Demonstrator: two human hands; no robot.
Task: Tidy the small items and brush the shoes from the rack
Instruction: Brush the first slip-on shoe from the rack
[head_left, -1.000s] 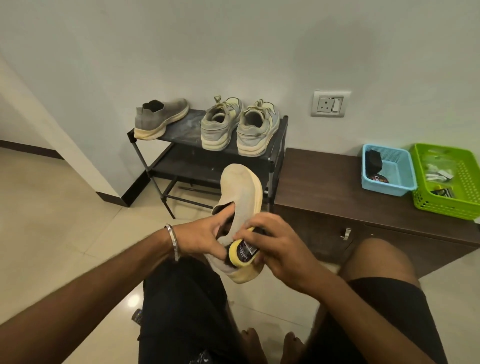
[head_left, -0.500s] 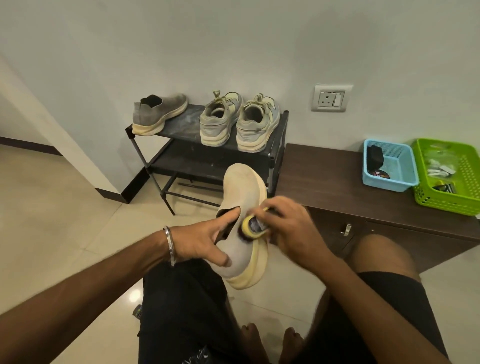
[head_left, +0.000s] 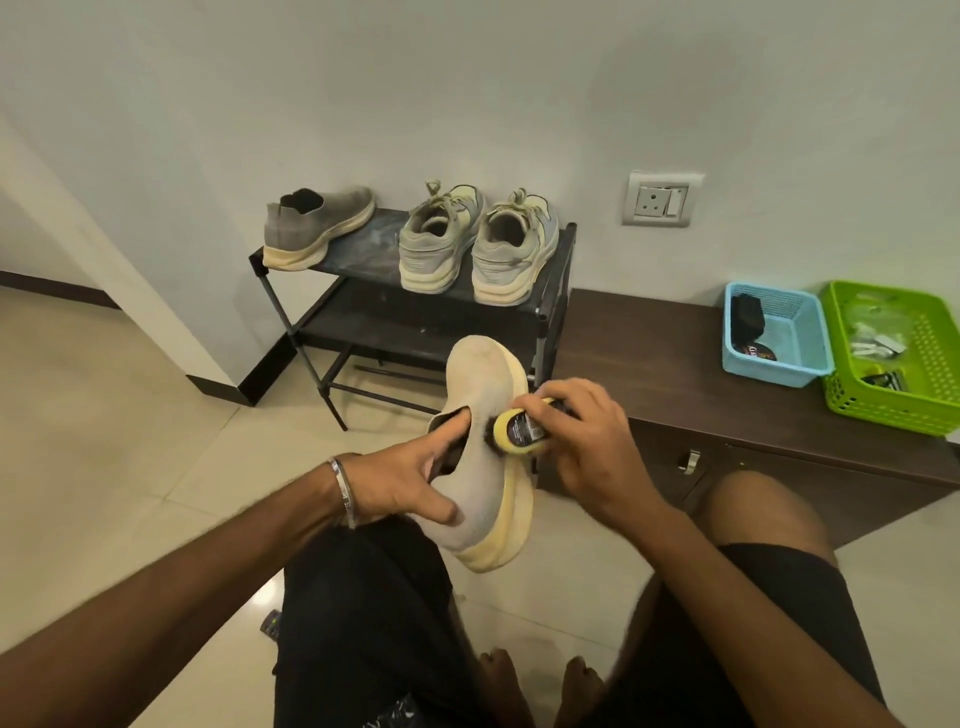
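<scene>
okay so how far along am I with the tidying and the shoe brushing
Looks done: small items sit in the blue basket and green basket. In hand: your left hand holds the grey slip-on shoe while your right hand works the yellow brush on it. Left: three shoes on the rack; I can't tell if they're brushed.

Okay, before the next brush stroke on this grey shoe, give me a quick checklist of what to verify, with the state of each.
1. Left hand grips the grey shoe at its opening: ok.
2. Right hand holds the yellow brush: ok.
3. Bristles touching the upper: ok.
4. Which areas are already clean: cannot tell.
5. Free spot on the rack beside the matching shoe: ok.
6. Blue basket on the cabinet for the brush afterwards: ok.
</scene>
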